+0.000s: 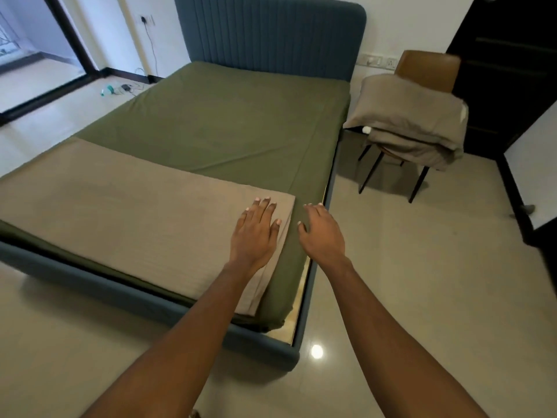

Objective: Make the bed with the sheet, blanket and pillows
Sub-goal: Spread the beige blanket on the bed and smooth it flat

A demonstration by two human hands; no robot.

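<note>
Left hand (pixel 256 230) lies flat, fingers straight, on the end of the folded blanket (pixel 120 206), whose long axis runs along the foot edge of the bed (pixel 120 288). Right hand (pixel 321 233) (fingers spread, holding nothing) is just beside that end, over the sheet (pixel 226 122). 2 pillows (pixel 413 116) sit on a chair (pixel 428 67).

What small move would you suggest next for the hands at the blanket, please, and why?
Probably pinch the blanket's top layer with both hands, ready to unfold it toward the headboard. It lies folded across the foot of the sheet; the left hand rests flat on its end, the right hand hovers open beside it. The pillows sit on the chair.
</note>
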